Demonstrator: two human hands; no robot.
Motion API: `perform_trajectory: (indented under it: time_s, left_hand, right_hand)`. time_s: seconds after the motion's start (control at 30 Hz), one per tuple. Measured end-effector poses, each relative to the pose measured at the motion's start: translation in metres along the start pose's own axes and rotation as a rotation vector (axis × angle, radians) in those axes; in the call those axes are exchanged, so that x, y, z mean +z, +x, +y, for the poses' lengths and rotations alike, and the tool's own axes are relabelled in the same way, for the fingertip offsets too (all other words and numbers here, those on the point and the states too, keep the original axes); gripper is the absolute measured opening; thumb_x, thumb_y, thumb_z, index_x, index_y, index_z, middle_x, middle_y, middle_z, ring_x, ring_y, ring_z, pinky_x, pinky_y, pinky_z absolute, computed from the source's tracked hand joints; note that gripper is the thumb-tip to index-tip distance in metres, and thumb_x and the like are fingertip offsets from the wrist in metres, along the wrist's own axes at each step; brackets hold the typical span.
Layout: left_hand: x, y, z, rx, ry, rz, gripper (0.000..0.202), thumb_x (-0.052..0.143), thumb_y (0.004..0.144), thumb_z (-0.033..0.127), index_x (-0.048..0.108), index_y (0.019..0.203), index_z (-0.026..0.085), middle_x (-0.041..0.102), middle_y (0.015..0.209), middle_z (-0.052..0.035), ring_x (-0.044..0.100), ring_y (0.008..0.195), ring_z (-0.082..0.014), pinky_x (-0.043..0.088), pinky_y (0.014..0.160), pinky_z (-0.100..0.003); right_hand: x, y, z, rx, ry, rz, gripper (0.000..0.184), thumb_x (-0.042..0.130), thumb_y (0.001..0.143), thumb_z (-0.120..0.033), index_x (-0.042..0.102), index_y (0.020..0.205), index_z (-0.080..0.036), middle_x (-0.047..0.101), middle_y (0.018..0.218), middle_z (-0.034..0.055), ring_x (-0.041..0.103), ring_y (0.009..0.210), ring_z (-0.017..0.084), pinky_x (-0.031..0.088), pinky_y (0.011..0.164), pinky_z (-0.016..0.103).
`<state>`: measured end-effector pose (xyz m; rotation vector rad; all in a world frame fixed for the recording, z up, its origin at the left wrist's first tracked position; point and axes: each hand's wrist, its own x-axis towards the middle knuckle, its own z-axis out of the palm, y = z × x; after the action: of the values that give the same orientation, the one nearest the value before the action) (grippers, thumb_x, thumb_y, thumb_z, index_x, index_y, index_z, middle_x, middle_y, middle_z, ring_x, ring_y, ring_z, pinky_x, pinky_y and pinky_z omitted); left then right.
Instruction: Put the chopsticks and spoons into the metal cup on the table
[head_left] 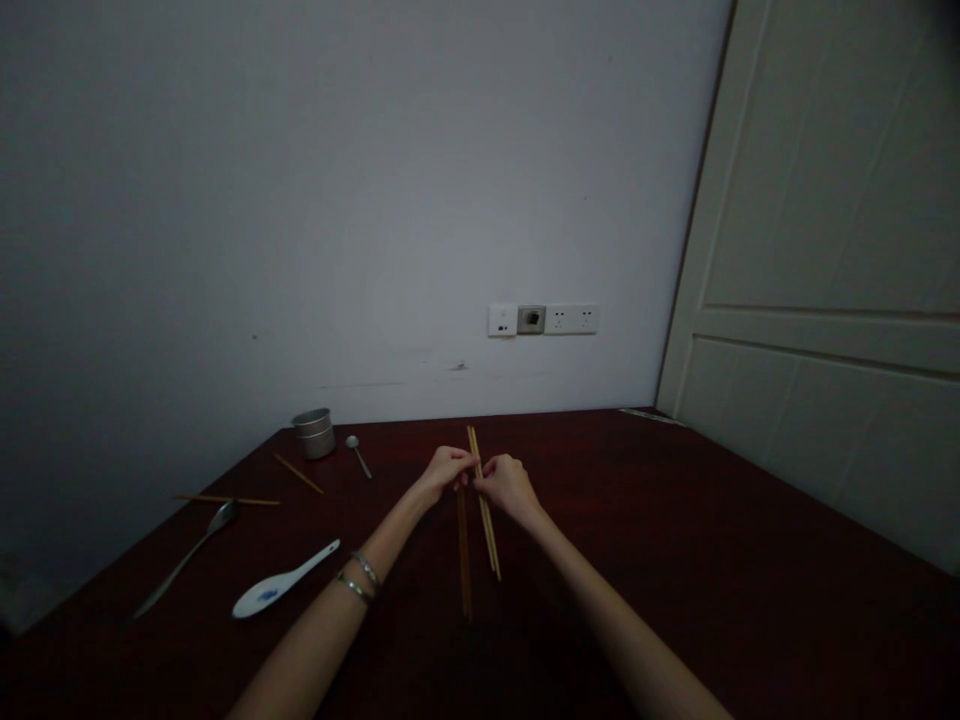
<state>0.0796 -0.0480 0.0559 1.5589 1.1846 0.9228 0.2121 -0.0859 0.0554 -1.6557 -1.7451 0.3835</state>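
Observation:
My left hand (pixel 444 470) and my right hand (pixel 507 484) meet over the middle of a dark red table (pixel 675 540). Both are closed in a pinch on a pair of wooden chopsticks (pixel 486 510) that runs from the far side between my hands toward me. Another chopstick (pixel 464 555) lies flat on the table just left of the pair, below my left hand. Two thin bracelets sit on my left wrist.
At the left lie a white ceramic spoon (pixel 281 582), a long metal spoon (pixel 187 558), two single chopsticks (pixel 298 473) (pixel 225 499), a small metal spoon (pixel 358 453) and a metal cup (pixel 314 431) near the wall. A door stands at the right.

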Motion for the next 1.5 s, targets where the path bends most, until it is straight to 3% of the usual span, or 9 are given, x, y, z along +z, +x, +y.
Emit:
perform_trajectory:
  time_s: [0.33,0.57,0.83,1.2,1.5]
  left_hand:
    - [0.002,0.006,-0.006,0.017,-0.063,0.0,0.026,0.061,0.065,0.036,0.058,0.061,0.011,0.045,0.036,0.0038,0.036,0.03,-0.0046,0.023,0.032,-0.017]
    - [-0.009,0.007,-0.008,-0.052,-0.01,0.051,0.039,0.052,0.071,0.048,0.059,0.071,0.009,0.059,0.057,-0.0025,0.042,0.034,-0.0044,0.025,0.032,-0.017]
    - [-0.031,0.016,-0.029,-0.144,0.133,0.13,0.031,0.04,0.08,0.033,0.059,0.078,0.008,0.063,0.065,-0.005,0.039,0.033,-0.0033,0.024,0.033,-0.016]
    - [-0.033,0.007,-0.031,-0.212,0.146,0.116,0.026,0.039,0.078,0.027,0.058,0.076,0.009,0.062,0.063,-0.0051,0.039,0.033,-0.0038,0.024,0.033,-0.017]
    - [-0.032,0.007,-0.036,-0.232,0.212,0.091,0.024,0.041,0.075,0.024,0.06,0.078,0.01,0.064,0.066,-0.0061,0.04,0.033,-0.0044,0.025,0.034,-0.017]
  right_hand:
    - [-0.004,-0.001,-0.008,0.017,-0.022,0.0,0.026,0.061,0.058,-0.041,0.063,0.065,-0.016,0.066,0.071,0.0105,0.061,0.065,0.02,0.033,0.048,0.022]
    - [-0.004,-0.002,-0.005,0.074,-0.111,-0.055,0.024,0.062,0.057,-0.033,0.064,0.073,-0.014,0.066,0.08,0.0141,0.063,0.07,0.023,0.039,0.052,0.024]
    - [0.011,-0.018,-0.005,0.056,-0.317,-0.149,0.041,0.067,0.056,-0.033,0.061,0.09,-0.012,0.064,0.093,0.017,0.062,0.084,0.027,0.046,0.065,0.029]
    - [0.012,-0.033,-0.021,0.001,-0.344,-0.219,0.038,0.066,0.058,-0.022,0.061,0.094,-0.013,0.064,0.094,0.0162,0.062,0.087,0.027,0.047,0.068,0.029]
    - [0.019,-0.027,-0.012,0.031,-0.314,-0.222,0.039,0.067,0.057,-0.027,0.061,0.092,-0.012,0.064,0.094,0.0172,0.062,0.086,0.026,0.047,0.065,0.027]
